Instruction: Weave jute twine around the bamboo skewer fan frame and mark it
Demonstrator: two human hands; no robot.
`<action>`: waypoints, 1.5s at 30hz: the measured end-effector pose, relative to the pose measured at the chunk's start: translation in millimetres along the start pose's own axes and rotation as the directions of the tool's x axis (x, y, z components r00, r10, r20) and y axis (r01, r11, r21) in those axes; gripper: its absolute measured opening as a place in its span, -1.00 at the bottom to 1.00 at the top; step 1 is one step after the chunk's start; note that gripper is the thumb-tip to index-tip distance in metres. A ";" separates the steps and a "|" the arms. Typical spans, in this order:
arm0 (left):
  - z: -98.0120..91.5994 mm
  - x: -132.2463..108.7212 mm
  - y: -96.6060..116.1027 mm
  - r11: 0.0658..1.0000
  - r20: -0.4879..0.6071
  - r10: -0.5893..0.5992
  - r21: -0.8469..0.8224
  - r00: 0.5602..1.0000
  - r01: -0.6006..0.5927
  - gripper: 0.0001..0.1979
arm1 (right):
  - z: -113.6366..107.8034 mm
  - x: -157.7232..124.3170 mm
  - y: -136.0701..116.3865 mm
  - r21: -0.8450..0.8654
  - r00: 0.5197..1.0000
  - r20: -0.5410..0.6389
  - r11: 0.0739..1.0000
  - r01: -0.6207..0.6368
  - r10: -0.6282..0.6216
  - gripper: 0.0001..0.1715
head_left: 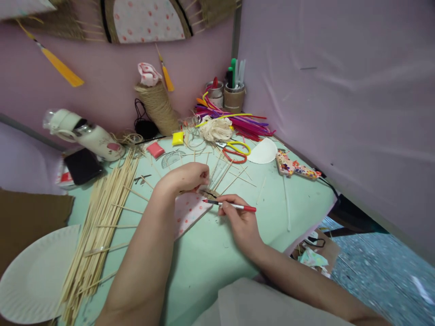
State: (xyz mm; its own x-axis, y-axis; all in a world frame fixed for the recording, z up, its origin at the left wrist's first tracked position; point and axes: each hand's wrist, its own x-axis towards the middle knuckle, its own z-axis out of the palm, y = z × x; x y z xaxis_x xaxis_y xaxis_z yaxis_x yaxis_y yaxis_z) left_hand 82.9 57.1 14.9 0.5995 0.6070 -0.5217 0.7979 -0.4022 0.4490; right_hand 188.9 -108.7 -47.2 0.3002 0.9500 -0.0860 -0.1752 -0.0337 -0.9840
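My right hand (239, 222) grips a red-and-white marker pen (243, 208) like a writing tool. The red tip points left and meets, or nearly meets, a white piece with small red marks (190, 210). Above that piece, my left hand (195, 175) is bent at the wrist with curled fingers; what they hold, if anything, is hidden. Thin sticks (127, 208) spread outward around the white piece, partly covered by my left forearm. A brown strip with a black line (211, 194) lies by the pen tip.
Wooden skewers (98, 226) and a paper plate (41, 276) lie left. Behind are a bottle (88, 136), a twine roll (158, 106), scissors (238, 153) and pipe cleaners (238, 120). A flowered glue gun (295, 166) rests right, its cord over the table edge.
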 end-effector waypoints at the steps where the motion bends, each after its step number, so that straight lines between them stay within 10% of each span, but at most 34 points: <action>1: 1.1 -0.6 0.1 1.000 -0.007 0.005 0.016 1.000 -0.005 -0.96 | -1.5 1.4 0.2 -0.005 1.000 -0.015 1.000 0.006 -0.006 -0.78; 45: 8.7 6.0 4.2 0.996 -0.018 -0.018 0.090 1.000 0.020 -0.90 | -41.7 57.6 -7.1 -0.302 0.985 -0.086 0.946 0.117 -0.149 -0.75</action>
State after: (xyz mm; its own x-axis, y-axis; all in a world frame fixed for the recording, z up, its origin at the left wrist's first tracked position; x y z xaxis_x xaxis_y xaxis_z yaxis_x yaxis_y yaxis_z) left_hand 90.4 53.1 7.3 0.5836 0.6266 -0.5164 0.8120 -0.4499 0.3718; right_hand 246.5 -66.7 -51.7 0.4025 0.9141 0.0487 0.1527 -0.0145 -0.9882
